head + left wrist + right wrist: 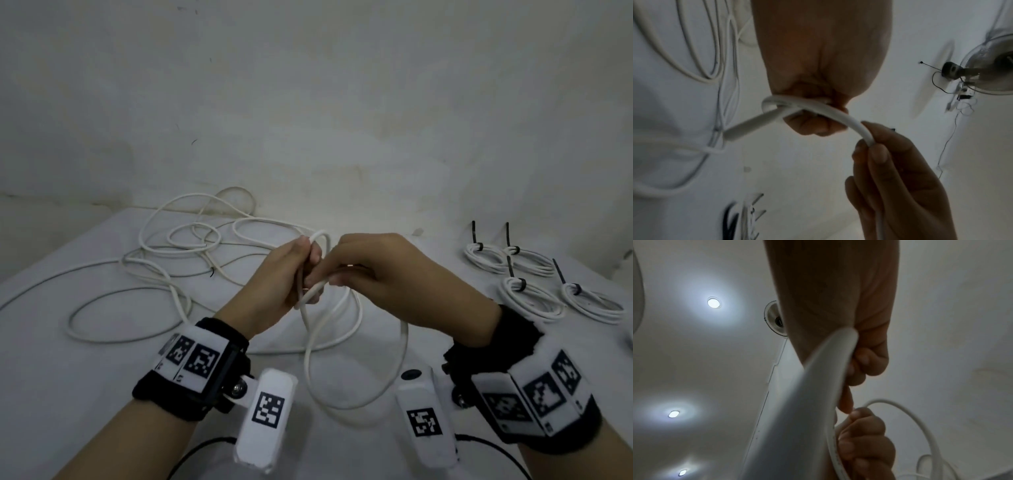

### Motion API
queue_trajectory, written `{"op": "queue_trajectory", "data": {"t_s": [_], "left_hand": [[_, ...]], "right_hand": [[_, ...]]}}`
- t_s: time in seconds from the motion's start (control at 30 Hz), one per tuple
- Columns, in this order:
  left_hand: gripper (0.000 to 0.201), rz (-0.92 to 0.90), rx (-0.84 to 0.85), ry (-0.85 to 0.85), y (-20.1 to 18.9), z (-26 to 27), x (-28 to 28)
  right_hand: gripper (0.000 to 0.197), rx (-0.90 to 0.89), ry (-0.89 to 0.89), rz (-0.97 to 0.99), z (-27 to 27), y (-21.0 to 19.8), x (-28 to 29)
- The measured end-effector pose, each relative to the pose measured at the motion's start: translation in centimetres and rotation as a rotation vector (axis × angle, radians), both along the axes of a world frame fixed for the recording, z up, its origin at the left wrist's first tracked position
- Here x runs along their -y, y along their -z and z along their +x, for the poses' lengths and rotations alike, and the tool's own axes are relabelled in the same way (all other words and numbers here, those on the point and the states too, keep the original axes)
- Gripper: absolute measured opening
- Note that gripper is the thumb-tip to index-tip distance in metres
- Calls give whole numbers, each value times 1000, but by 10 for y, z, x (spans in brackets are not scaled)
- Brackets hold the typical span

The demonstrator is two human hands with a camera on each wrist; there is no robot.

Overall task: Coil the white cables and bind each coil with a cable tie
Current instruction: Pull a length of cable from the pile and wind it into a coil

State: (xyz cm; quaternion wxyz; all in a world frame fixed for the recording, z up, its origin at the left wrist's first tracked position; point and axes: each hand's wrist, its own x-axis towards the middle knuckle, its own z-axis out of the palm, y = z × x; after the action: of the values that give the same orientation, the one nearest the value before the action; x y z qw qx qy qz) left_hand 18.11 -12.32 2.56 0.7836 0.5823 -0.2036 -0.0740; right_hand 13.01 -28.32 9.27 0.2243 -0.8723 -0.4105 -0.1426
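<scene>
Left hand (274, 274): raised above the worktop (85, 394), fingers curled in a clenched grip round the white cable (356, 404). A short bend of the cable stands up out of the top of this fist. In the left wrist view the cable crosses over itself against the curled fingers.

Right hand (394, 270): raised just beside the left hand, the two touching at the fingertips. Its grip pinches the same cable between thumb and fingers, next to the left fist. In the right wrist view the cable runs out of the palm toward the camera.

Cable in work: below both hands, loops of it hang in the air over the near edge of the worktop, between the two wrists. The rest of it runs back to the loose cable (191, 246), which lies in untidy overlapping loops on the left and far part of the worktop.

Finished coils (544, 281): four white coils lie on the right side of the worktop, well apart from the hands. Each is bound with a black cable tie (509, 240) whose tail stands up from the coil.

Markings: each wrist carries a black wrist band (513, 335) with a white housing bearing black-and-white square coded markers. Small printing beside the markers on the left band is too blurred to read. No brand name is legible on the cables or ties.
</scene>
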Motion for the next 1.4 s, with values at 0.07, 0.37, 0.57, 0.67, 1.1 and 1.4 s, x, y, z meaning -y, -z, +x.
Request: {"op": "queue_trajectory", "data": {"t_s": [0.07,0.37,0.57,0.67,1.1,1.4], "left_hand": [[42,53,32,-28,5,1,-4],[39,32,39,-64,9,10,-20],[36,47,-84,194,9,5,-16],[38,25,-112,308,9,1,-16],[42,-393,-243,328,10,-5,-10],[45,-144,-259,263,18,10,-19]], "right_hand": [[6,-21,38,25,4,3,1],[3,-472,208,24,0,0,13],[13,-662,254,289,-3,10,15],[15,-315,351,201,8,15,19],[17,-461,242,842,40,41,-11],[20,-354,277,878,44,52,-8]]}}
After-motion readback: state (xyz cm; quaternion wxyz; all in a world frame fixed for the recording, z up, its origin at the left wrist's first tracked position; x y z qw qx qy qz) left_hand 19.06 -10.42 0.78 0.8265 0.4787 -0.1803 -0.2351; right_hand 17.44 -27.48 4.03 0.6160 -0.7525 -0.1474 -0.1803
